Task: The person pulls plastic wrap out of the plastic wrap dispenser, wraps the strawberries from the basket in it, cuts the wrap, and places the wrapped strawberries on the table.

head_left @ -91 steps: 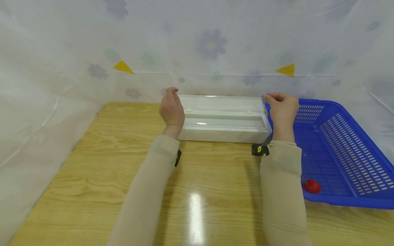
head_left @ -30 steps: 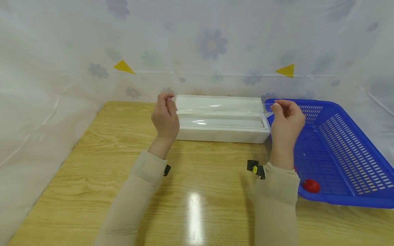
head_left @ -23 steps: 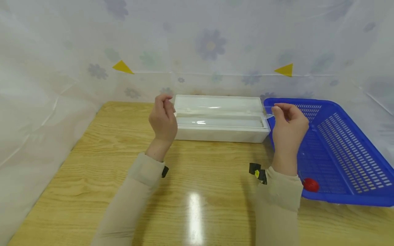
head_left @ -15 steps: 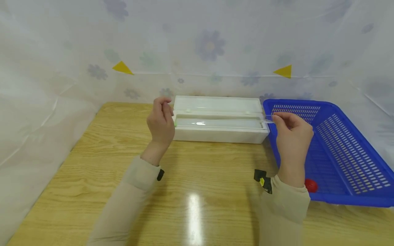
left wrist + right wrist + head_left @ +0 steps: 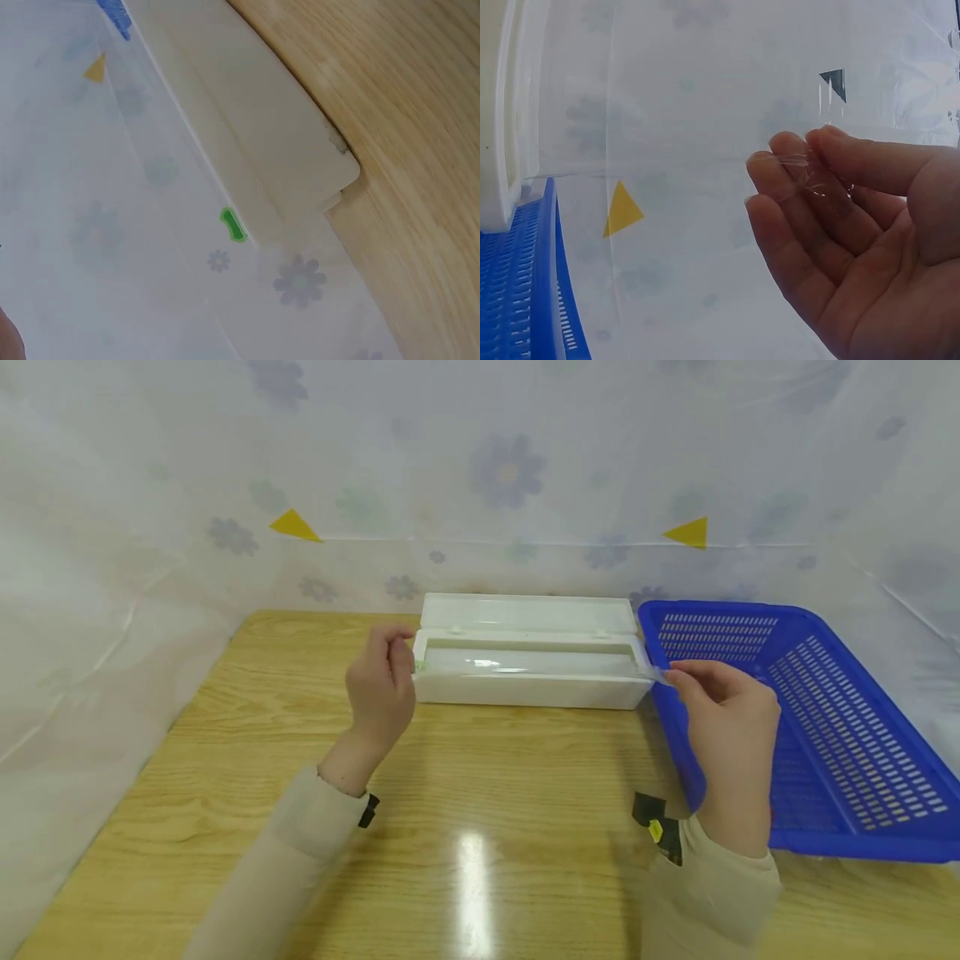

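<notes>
A long white cling film box stands at the back of the table, its lid tipped back. Clear cling film stretches low across its front edge, between the hands. My right hand pinches the film's right corner past the box's right end; the right wrist view shows the film bunched between thumb and fingertips. Off the left end, my left hand has its fingers curled in on the film's other side; its fingertips are mostly hidden. A green piece shows at the box's left end.
A blue plastic basket stands to the right, close beside the box, with the right hand partly over its left rim. A wooden table spans the front. Behind hangs a flowered curtain with yellow triangles.
Both hands have moved toward the person, lower and outward, drawing the film from over the raised lid to the box's front edge. The red fruit in the basket is now almost hidden behind the right wrist.
</notes>
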`<state>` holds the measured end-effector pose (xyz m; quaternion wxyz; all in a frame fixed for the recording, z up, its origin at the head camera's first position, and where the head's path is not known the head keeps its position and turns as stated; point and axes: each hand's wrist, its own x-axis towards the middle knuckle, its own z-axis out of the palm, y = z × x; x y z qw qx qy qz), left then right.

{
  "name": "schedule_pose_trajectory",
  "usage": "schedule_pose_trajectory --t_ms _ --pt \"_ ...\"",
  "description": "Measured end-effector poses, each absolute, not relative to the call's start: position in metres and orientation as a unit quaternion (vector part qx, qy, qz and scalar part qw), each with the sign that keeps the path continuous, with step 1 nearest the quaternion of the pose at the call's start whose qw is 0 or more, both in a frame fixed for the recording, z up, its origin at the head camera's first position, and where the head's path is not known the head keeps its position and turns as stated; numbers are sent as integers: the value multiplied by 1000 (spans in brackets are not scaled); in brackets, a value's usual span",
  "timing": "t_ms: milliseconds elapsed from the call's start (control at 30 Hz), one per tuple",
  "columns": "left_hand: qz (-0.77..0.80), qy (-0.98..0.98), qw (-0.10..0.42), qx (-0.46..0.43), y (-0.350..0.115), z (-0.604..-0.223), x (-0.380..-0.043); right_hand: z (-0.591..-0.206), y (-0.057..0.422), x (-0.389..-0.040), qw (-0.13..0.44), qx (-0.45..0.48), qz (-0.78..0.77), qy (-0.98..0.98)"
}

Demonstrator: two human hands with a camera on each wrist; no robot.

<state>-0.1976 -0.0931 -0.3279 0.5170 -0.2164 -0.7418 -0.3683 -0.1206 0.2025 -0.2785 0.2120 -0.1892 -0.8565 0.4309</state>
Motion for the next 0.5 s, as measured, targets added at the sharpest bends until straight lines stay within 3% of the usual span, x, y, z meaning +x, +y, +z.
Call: schedule_pose_trajectory --t_ms 267,500 --pt "-374 -732 493 -284 -100 -332 -189 -281 213 -107 159 -144 369 -904" --pt "-356 -750 434 -349 -111 -334 -179 -284 220 -98 129 -91 330 -931"
